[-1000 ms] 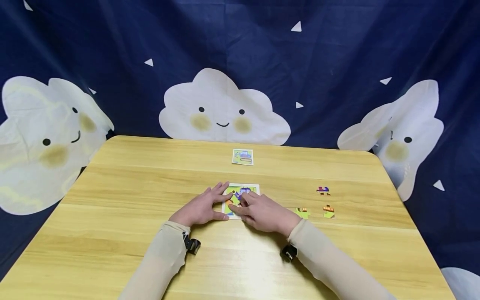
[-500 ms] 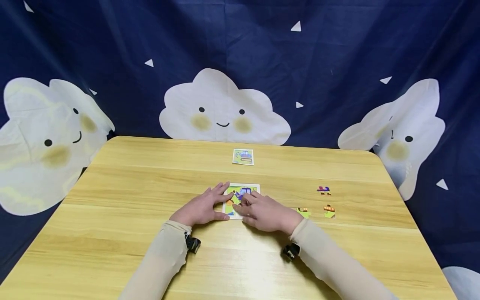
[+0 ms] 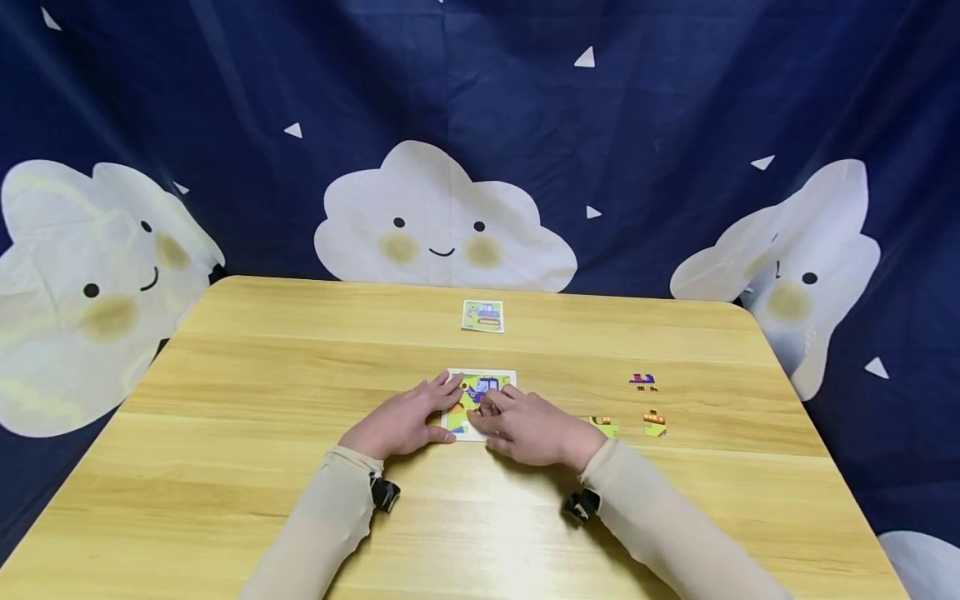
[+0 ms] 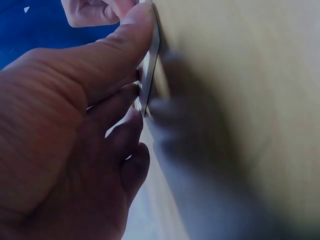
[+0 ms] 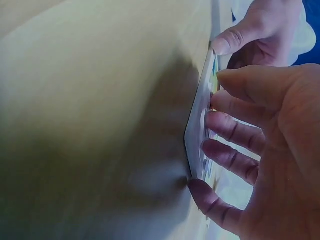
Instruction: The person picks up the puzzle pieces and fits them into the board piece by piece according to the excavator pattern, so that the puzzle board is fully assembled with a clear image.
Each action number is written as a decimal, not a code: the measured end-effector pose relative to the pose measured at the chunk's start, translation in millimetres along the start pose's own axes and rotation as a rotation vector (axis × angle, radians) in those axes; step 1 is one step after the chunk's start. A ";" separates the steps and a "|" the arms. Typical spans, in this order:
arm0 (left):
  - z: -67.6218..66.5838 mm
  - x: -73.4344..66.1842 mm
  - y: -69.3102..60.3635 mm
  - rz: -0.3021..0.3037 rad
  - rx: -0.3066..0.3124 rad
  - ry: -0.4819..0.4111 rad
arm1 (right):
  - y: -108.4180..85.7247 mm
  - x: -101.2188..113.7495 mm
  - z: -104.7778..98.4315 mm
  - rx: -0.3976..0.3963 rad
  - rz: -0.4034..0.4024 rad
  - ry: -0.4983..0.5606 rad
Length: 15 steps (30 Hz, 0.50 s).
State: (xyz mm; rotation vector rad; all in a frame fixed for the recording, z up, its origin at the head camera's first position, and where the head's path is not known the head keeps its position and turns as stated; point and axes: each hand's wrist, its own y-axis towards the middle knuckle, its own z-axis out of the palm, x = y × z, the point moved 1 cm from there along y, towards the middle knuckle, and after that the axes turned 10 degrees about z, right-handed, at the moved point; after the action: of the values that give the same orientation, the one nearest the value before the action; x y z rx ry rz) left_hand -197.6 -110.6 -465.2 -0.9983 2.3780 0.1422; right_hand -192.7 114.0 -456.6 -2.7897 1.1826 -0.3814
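Note:
A small white-bordered jigsaw puzzle board [image 3: 461, 436] lies on the table in the head view, its picture a blue vehicle on green. My left hand [image 3: 405, 419] rests along its left side, thumb at the near corner and fingers spread over the picture. In the left wrist view the thumb [image 4: 132, 30] presses on the board's edge. My right hand [image 3: 534, 427] reaches over the right half with bent fingers, their tips down on the picture. Around the board's near edge the right fingers [image 5: 232, 127] show in the right wrist view. Whether they pinch a piece is hidden.
Several loose puzzle pieces lie right of the board: a purple-red one [image 3: 642, 382], an orange-green one [image 3: 655, 422] and a green one [image 3: 603, 422]. Behind the board sits a small picture card [image 3: 483, 316]. A dark blue cloud-print curtain [image 3: 525, 108] hangs beyond the wooden table [image 3: 247, 467].
The right hand's foremost digit has drawn slightly right across the board, towards its other fingers. The left hand stays at the board's left side. The whole view has shifted a little.

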 end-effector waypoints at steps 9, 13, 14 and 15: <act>1.7 0.3 0.0 0.046 -0.001 0.038 | -14.9 -20.5 -4.6 -0.065 0.042 0.273; 1.0 -0.7 -0.4 0.023 0.000 0.027 | -36.8 -45.1 -12.5 -0.193 0.158 0.395; -0.1 -1.1 0.3 0.016 -0.002 0.021 | -42.3 -52.5 -15.8 -0.225 0.185 0.414; -1.1 -1.4 1.0 0.009 -0.004 0.014 | -48.2 -59.4 -19.9 -0.253 0.216 0.430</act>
State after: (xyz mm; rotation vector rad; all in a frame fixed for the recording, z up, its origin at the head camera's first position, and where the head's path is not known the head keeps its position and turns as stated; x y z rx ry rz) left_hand -197.9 -109.4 -463.6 -0.9934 2.3958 0.1439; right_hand -204.1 190.5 -440.4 -2.8242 1.7116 -0.9020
